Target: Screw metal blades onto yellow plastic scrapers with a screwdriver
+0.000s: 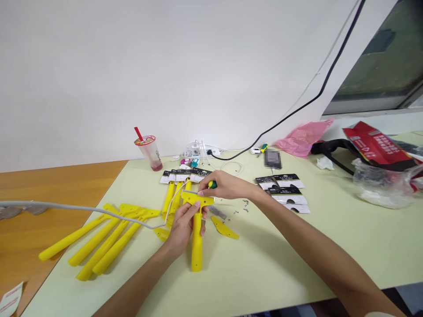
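My left hand (181,230) grips a yellow scraper (197,246) just below its wide head, thumb on the front, handle pointing toward me. A thin metal blade edge shows along the top of the head. Above it, my right hand (223,184) is closed around a screwdriver (212,184) with a green and yellow handle; its shaft is hidden. The right fingertips are at the head's upper edge. Close by on the table lie a loose yellow cover plate (225,228), a grey blade (217,212) and several small screws (245,205).
Several yellow scrapers (109,240) lie at left, others with black-and-white cards (180,175) behind my hands. More cards (286,193) are at right. A drink cup (150,154), power strip (211,151), pink bag (302,138) and red package (376,143) stand farther back. A white cable (82,208) crosses the left side.
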Tool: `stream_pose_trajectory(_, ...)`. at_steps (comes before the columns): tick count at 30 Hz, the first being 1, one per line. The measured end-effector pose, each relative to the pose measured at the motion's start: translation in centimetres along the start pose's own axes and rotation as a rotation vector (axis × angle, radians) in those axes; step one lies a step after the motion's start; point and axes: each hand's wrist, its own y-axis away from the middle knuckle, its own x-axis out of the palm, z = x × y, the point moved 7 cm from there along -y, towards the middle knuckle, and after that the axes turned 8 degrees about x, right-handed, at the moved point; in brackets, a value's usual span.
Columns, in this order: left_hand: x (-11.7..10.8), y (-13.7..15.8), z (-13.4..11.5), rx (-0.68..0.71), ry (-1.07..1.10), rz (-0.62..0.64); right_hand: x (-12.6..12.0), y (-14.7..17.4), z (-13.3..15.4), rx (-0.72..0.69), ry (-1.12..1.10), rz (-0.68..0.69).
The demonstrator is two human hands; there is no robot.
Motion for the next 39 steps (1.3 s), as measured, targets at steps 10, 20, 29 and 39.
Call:
stream_pose_trajectory(10,0.1,-0.1,-0.1,-0.006,0.003,0.02,0.0,0.2,0.3,-0.016,-0.018,-0.009)
stream_pose_trajectory(20,0.4,0.2,-1.4,0.046,0.052,0.019,-3.7,1.7,-1.5,0.195,0.085,-0.085)
stream_pose_trajectory(29,0.3,0.1,-1.8,0.047,0.115,-0.029,-2.0,2.6,-6.9,0.495,0.343,0.317)
stream_pose_trajectory(39,-0.1,-0.5,-0.4,-0.027,0.17,-0.035,2.3,1.5,-9.3,0.648,0.523,0.589)
